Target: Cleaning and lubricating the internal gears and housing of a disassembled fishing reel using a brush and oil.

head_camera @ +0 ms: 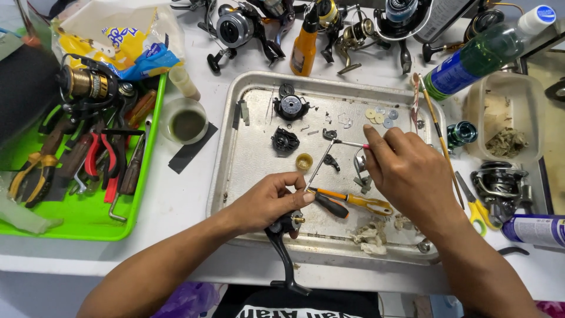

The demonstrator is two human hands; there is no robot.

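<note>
Left hand curled closed in a grip, right hand pinching, forearms converging

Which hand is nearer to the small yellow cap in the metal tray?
Left. The left hand is just below the yellow cap, slightly to its left; the right hand is farther away on the cap's right.

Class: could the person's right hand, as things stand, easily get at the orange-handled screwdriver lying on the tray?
Probably yes: the screwdriver lies uncovered just beside the right hand, but its fingers pinch a thin tool that needs setting down first.
</note>
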